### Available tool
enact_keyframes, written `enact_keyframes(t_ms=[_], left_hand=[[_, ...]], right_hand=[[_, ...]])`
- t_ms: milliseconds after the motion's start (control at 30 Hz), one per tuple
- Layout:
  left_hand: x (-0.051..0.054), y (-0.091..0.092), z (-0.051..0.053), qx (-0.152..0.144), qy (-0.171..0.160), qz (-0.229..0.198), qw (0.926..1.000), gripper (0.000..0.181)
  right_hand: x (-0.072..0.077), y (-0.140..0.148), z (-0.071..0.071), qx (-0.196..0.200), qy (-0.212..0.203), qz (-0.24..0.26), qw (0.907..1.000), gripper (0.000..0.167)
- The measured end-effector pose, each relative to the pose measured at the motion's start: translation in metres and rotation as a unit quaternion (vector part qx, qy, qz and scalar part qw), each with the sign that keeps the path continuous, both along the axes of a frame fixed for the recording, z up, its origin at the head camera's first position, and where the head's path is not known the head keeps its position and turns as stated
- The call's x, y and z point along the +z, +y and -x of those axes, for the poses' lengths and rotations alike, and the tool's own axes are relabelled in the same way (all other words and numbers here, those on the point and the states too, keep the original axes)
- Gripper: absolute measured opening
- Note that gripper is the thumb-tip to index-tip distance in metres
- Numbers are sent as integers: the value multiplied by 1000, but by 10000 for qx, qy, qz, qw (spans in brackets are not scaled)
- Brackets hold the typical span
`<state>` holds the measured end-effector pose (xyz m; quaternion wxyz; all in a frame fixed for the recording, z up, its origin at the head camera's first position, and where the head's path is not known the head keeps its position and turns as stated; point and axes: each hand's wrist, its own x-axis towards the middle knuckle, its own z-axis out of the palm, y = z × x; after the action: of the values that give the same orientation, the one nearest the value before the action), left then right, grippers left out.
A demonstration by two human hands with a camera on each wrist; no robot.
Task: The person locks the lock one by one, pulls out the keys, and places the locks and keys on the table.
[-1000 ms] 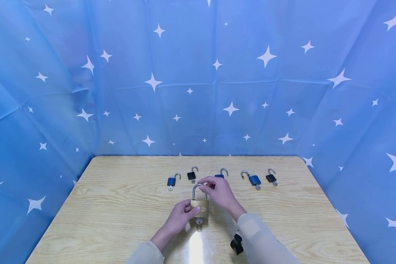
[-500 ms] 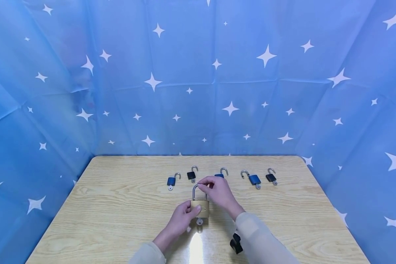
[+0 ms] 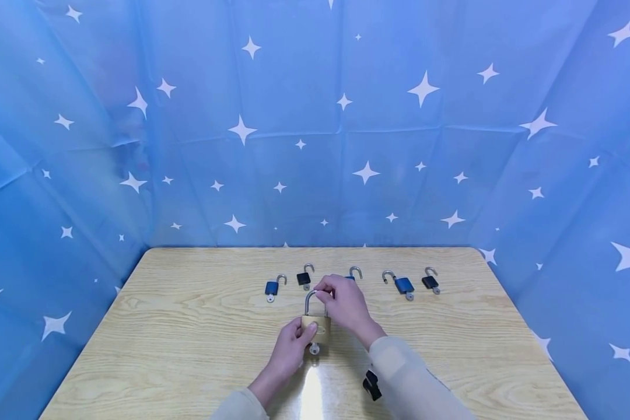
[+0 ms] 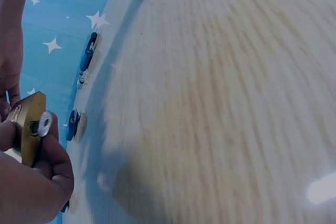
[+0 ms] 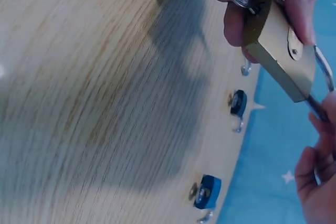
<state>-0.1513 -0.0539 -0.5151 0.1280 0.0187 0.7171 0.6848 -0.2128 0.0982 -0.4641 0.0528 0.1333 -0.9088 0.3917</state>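
Brass padlock (image 3: 324, 336) upright (key (image 3: 314, 349) in base); shackle (image 3: 307, 303) uppermost; aloft over tabletop (image 3: 189, 338).

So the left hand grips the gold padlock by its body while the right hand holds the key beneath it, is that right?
Not quite: the right hand isn't on the key. The head view shows it pinching the shackle near the top. The left hand does grip the gold padlock by its body.
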Motion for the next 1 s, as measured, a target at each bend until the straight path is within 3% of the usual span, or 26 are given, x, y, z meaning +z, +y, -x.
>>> enact_keyframes(t_ms=[200,533,1000], left_hand=[[3,1,-2,219,-102,373,9990,41],[-1,5,-2,524,-31,541,9972,40],[-6,2,-2,744,-52,703,9947,34]], right_hand=[[-3,0,1,-1,-155,-100,9998,6],[-8,-1,1,65,-350,-165,9992,7],[-12,-13,-5,-7,566,-1123,9921,13]])
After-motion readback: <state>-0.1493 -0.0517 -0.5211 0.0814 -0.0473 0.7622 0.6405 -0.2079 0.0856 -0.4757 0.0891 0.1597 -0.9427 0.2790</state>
